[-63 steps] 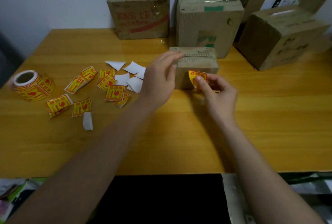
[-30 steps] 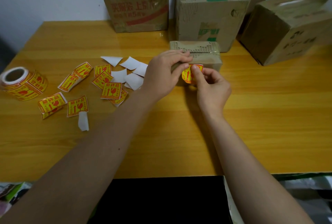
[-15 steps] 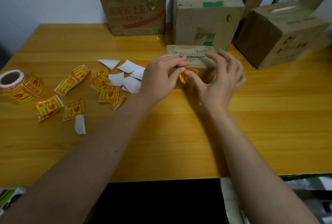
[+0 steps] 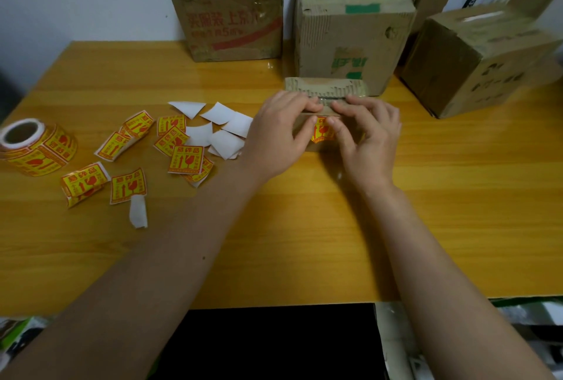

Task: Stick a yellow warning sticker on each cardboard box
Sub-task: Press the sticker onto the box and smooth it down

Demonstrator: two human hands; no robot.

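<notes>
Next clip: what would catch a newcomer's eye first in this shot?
Both hands, left and right, press a yellow warning sticker onto the near face of a small cardboard box at the table's centre. To the left, loose stickers and white backing papers lie scattered, with the sticker roll near the left edge.

a small box (image 4: 327,88) sits near the middle of the table (image 4: 304,227), with a sticker (image 4: 322,133) on its near face. the left hand (image 4: 278,135) and right hand (image 4: 370,135) rest against that face, one on each side of the sticker. behind it stand three larger boxes in a row: left (image 4: 227,18), centre (image 4: 350,29), right (image 4: 475,62). loose stickers (image 4: 185,160) and backing papers (image 4: 219,129) lie left of the hands; a sticker roll (image 4: 36,148) lies at the far left.
</notes>
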